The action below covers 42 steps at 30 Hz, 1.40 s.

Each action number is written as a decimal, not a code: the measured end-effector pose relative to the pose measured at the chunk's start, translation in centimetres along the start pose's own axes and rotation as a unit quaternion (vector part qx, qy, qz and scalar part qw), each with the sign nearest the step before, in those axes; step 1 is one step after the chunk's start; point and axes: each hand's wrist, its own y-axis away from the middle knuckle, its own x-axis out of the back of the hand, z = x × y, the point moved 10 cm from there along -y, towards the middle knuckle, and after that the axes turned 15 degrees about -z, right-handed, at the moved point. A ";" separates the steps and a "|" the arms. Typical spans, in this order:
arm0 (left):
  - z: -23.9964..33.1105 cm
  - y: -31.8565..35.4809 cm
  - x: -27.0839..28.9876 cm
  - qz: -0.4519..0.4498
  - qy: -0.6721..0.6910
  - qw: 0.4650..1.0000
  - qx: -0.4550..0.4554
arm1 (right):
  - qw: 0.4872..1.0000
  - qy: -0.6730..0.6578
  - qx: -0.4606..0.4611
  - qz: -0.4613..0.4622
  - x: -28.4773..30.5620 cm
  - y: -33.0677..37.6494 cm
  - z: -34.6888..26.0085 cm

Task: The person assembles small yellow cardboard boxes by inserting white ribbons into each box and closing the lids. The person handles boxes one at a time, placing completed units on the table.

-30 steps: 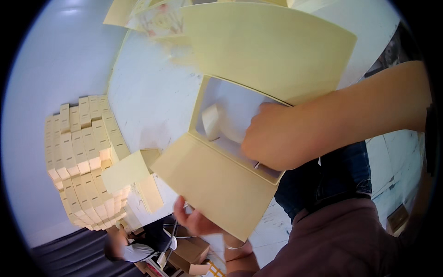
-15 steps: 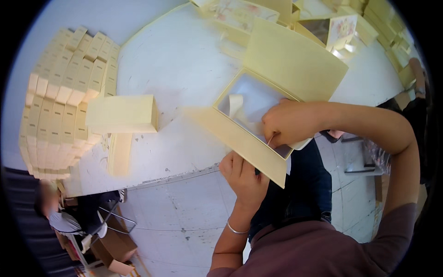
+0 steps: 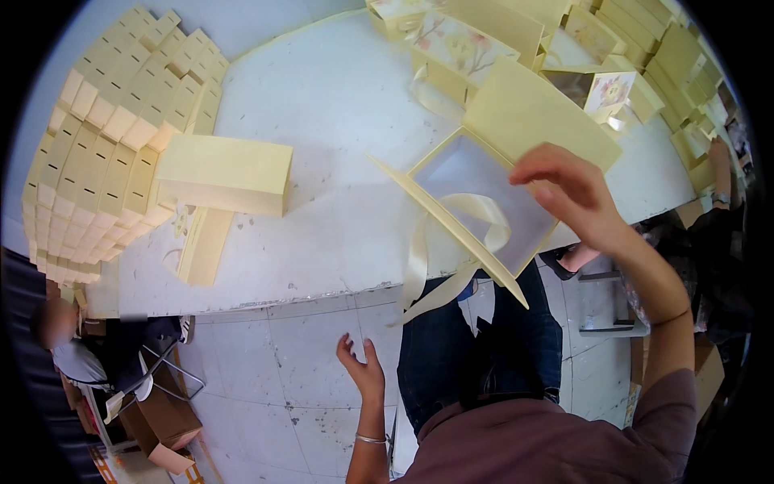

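A pale yellow gift box (image 3: 451,164) stands open at the table's front edge, with a light grey inside. Its broad lid panel (image 3: 536,113) leans back on the far side, and a narrower front flap (image 3: 435,211) rises on the near side. A cream ribbon (image 3: 414,262) loops out of the box, passes the flap and hangs toward my lap. Over the box's right side hovers my right hand (image 3: 576,194), fingers loosely curved with nothing in them. My left hand (image 3: 363,371) is off the table to the left, empty, fingers apart.
Tall stacks of pale yellow boxes (image 3: 121,105) fill the table's left side. Beside them a closed box (image 3: 230,169) rests on another narrow one (image 3: 203,250). Flower-printed boxes (image 3: 463,48) crowd the far right. People sit at the lower left and right edge; a cardboard carton (image 3: 165,419) is on the floor.
Both hands have come away from the box: the left down and to the left, the right up and out of its inside. The ribbon now loops and hangs freely by the flap.
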 end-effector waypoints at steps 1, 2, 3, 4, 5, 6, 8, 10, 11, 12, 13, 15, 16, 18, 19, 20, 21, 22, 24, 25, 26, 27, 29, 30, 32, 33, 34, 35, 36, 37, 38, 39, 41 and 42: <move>1.2 -0.3 -0.3 0.022 0.050 0.998 -0.039 | 0.997 0.052 0.049 0.005 -0.3 1.0 -1.6; 2.9 -1.1 -2.1 -0.035 0.051 0.996 -0.065 | 0.989 0.119 0.085 0.005 -0.9 2.0 -3.0; 5.2 -1.8 -4.0 -0.092 0.048 0.988 -0.117 | 0.970 0.187 0.151 0.018 -1.6 3.1 -4.9; 7.0 -2.3 -6.0 -0.145 0.022 0.980 -0.132 | 0.964 0.229 0.134 -0.003 -2.9 3.3 -4.7; 8.9 -2.7 -8.2 -0.192 -0.009 0.969 -0.155 | 0.951 0.272 0.147 -0.010 -4.3 3.6 -4.9; 9.8 -3.3 -10.3 -0.240 0.010 0.961 -0.140 | 0.935 0.311 0.170 -0.001 -5.5 4.0 -5.3; 11.5 -3.1 -13.9 -0.319 0.058 0.938 -0.124 | 0.934 0.334 0.124 0.020 -7.5 4.0 -3.8; 12.6 -1.7 -15.9 -0.353 0.166 0.914 -0.113 | 0.931 0.350 0.098 0.041 -8.5 4.1 -2.4; 11.4 -0.5 -17.9 -0.444 0.156 0.882 -0.033 | 0.929 0.357 0.088 0.043 -8.7 4.2 -1.7; 11.2 0.5 -17.6 -0.427 0.155 0.890 -0.023 | 0.927 0.367 0.065 0.038 -8.7 4.3 -0.8; 11.1 1.5 -17.1 -0.427 0.159 0.890 -0.026 | 0.916 0.385 0.077 0.077 -8.2 4.9 -0.9; 9.9 2.5 -15.6 -0.436 0.051 0.899 -0.010 | 0.898 0.423 0.052 0.111 -7.1 6.0 -0.6; 9.1 3.0 -14.9 -0.431 0.015 0.902 0.009 | 0.893 0.427 0.086 0.117 -6.8 6.9 -1.1; 8.8 4.3 -15.5 -0.478 -0.040 0.877 0.017 | 0.878 0.448 0.106 0.132 -6.3 9.6 -1.6; 8.6 5.2 -16.1 -0.518 -0.093 0.850 0.032 | 0.871 0.461 0.116 0.121 -6.3 11.1 -1.5; 10.3 6.2 -17.5 -0.555 -0.094 0.826 -0.025 | 0.871 0.469 0.084 0.121 -5.1 12.9 -0.5; 11.6 7.2 -18.6 -0.596 -0.118 0.793 -0.052 | 0.863 0.486 -0.139 -0.009 -4.3 14.2 4.8; 14.8 6.3 -18.4 -0.532 -0.205 0.805 -0.164 | 0.868 0.469 -0.129 0.102 -1.3 17.0 4.8; 21.0 4.2 -16.3 -0.417 -0.235 0.824 -0.305 | 0.849 0.492 -0.076 0.175 2.6 22.0 6.1; 24.0 2.3 -14.3 -0.351 -0.186 0.853 -0.339 | 0.897 0.350 -0.088 0.256 6.1 24.9 8.8; 26.1 0.0 -11.7 -0.286 -0.161 0.883 -0.336 | 0.912 0.178 -0.097 0.357 9.0 28.2 12.2; 29.2 -1.7 -8.3 -0.145 -0.203 0.870 -0.425 | 0.828 0.464 -0.116 0.292 9.7 28.1 11.5; 32.2 -6.8 -3.6 0.041 -0.362 0.846 -0.388 | 0.835 0.436 -0.158 0.295 13.7 29.2 15.4; 33.0 -9.1 -1.7 0.110 -0.422 0.835 -0.335 | 0.835 0.425 -0.139 0.320 15.0 29.9 15.7; 34.8 -11.7 0.5 0.189 -0.573 0.749 -0.274 | 0.830 0.412 -0.182 0.330 16.9 30.4 16.2; 35.0 -13.2 2.7 0.183 -0.568 0.771 -0.223 | 0.831 0.396 -0.208 0.330 17.2 30.4 16.0; 36.1 -13.8 4.4 0.190 -0.561 0.770 -0.237 | 0.811 0.432 -0.163 0.358 16.4 30.5 13.4; 36.8 -15.2 7.7 0.202 -0.520 0.806 -0.199 | 0.785 0.445 -0.129 0.412 15.4 31.0 10.8; 37.5 -16.6 10.8 0.209 -0.473 0.838 -0.174 | 0.753 0.469 -0.076 0.455 13.4 31.0 7.8; 37.8 -18.3 13.1 0.194 -0.446 0.863 -0.140 | 0.709 0.499 -0.023 0.497 11.0 30.8 4.9; 37.4 -19.4 14.7 0.187 -0.403 0.889 -0.110 | 0.768 0.419 -0.034 0.483 9.7 28.9 4.9; 36.3 -20.8 14.1 0.104 -0.381 0.915 -0.089 | 0.787 0.386 0.002 0.481 7.3 27.0 3.6; 34.1 -21.6 11.4 -0.038 -0.301 0.950 -0.076 | 0.909 0.191 -0.025 0.370 2.9 19.1 5.7; 35.3 -19.1 10.2 0.033 -0.298 0.932 -0.202 | 0.956 0.106 -0.055 0.268 0.1 14.6 6.8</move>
